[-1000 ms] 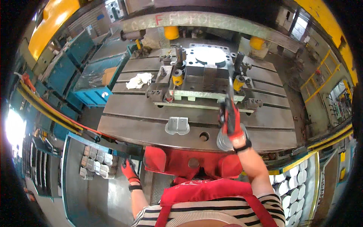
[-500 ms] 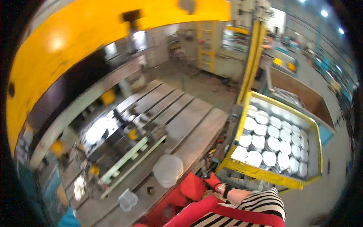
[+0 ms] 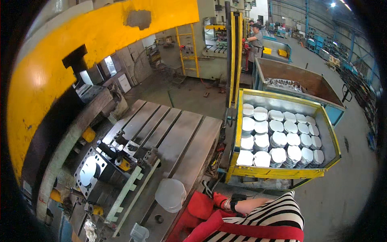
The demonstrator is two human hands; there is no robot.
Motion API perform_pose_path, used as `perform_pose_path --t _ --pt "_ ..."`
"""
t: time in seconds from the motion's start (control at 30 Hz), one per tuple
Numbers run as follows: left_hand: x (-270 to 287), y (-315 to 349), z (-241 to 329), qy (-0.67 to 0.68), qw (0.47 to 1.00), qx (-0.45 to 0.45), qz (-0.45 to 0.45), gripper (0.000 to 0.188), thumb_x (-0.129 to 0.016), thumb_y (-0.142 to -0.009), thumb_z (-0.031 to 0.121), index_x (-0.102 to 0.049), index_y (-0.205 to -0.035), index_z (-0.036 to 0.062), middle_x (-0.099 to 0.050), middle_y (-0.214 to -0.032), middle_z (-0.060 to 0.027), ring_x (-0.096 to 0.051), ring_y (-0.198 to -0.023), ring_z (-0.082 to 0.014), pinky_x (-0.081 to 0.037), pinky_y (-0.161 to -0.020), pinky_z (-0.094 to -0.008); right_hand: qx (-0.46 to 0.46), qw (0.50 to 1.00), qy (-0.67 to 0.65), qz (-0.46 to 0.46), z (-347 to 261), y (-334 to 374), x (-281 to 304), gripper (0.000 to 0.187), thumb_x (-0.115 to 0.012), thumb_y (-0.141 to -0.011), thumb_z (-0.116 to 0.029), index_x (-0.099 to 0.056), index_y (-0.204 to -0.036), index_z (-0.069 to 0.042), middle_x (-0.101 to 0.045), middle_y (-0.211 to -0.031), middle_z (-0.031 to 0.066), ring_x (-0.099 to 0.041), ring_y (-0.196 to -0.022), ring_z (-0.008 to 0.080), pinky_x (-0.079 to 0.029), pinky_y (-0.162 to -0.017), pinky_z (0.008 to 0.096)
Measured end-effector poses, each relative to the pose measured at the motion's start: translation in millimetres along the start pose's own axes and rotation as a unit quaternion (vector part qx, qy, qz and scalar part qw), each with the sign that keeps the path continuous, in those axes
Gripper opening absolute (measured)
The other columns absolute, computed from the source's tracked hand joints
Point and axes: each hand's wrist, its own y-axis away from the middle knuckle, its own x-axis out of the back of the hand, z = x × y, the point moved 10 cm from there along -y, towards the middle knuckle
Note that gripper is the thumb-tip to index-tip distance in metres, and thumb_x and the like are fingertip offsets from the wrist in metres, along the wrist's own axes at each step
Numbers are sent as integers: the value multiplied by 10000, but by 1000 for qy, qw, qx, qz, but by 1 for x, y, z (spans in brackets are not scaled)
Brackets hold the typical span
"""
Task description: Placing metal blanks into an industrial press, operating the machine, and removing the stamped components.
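Observation:
My right hand (image 3: 221,200), in a red glove with a dark band at the wrist, is low in the middle, beside a rounded red surface (image 3: 199,205). It looks closed, but its fingers are partly hidden. A dark metal piece (image 3: 207,188) juts up just beyond it, and I cannot make out whether the hand holds it. My left hand is out of view. To the left, a short stack of flat, rounded metal blanks (image 3: 171,194) rests on the slotted press bed (image 3: 181,139). Farther left, a die (image 3: 90,172) has a shiny rounded plate on top.
At the right stands a yellow-rimmed bin (image 3: 278,174) holding many stacks of rounded blanks. Behind it is a rusty open bin (image 3: 322,86) with metal parts. A yellow press frame (image 3: 52,52) arches overhead at left. Another person (image 3: 254,44) stands far back near a machine.
The view has swung, so the yellow press, bed and bins appear farther left. The picture is sharper now. My right hand remains low near the red surface.

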Motion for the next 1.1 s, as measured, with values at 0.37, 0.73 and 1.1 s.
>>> perform_pose_path --t 0.37,0.73,1.1 --pt "10 10 12 -20 1000 -4 9 269 -504 -810 253 -548 -1023 94 -590 -894 -111 -567 -800 -288 -462 -666 -389 -24 997 -1 -72 -11 17 7 752 -580 -696 -546 -403 -1165 15 -506 -1102 279 -505 -1030 401 -422 -827 473" --pt "109 47 -9 -18 995 -1 94 260 -518 -805 265 -561 -986 83 -596 -834 -127 -573 -761 -320 -465 -653 -395 -20 996 -75 -45 -22 31 25 576 -645 -686 -434 -493 -1033 0 -562 -1027 231 -541 -990 362 -448 -805 405" --pt "106 134 249 50 943 -325 40 295 -558 -821 71 -512 -1102 -8 -556 -1030 -77 -561 -863 -130 -482 -729 -259 56 920 -353 161 48 18 84 593 -738 -660 -154 -475 -1165 15 -552 -1100 143 -527 -958 226 -416 -835 339"
